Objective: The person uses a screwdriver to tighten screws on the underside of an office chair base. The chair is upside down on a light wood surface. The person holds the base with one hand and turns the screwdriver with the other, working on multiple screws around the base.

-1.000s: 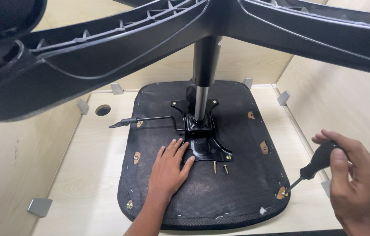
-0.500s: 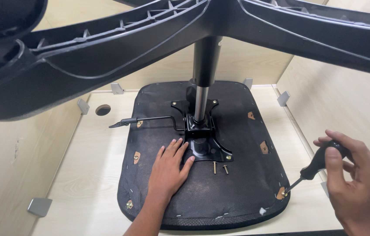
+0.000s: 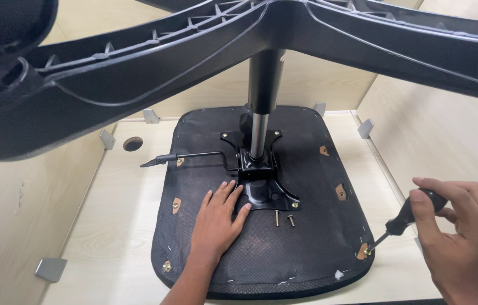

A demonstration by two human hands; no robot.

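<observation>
An upside-down office chair seat (image 3: 306, 254) with a black fabric underside lies on a light wooden desk. My left hand (image 3: 216, 223) rests flat on the seat, fingers apart, touching the black metal mounting plate (image 3: 261, 189) under the gas column (image 3: 258, 135). My right hand (image 3: 462, 237) grips a black-handled screwdriver (image 3: 405, 217), its tip on a brass screw at a bracket (image 3: 365, 251) on the seat's near right corner. Two loose screws (image 3: 284, 219) lie by the plate.
The chair's black star base (image 3: 205, 51) spreads overhead across the top of the view. A black lever (image 3: 185, 158) sticks out left from the mechanism. Desk partition walls with grey brackets (image 3: 51, 268) enclose the desk, and a cable hole (image 3: 132, 144) sits at the back left.
My right hand has shifted slightly around the screwdriver handle, with the tip staying at the corner screw. My left hand has not moved.
</observation>
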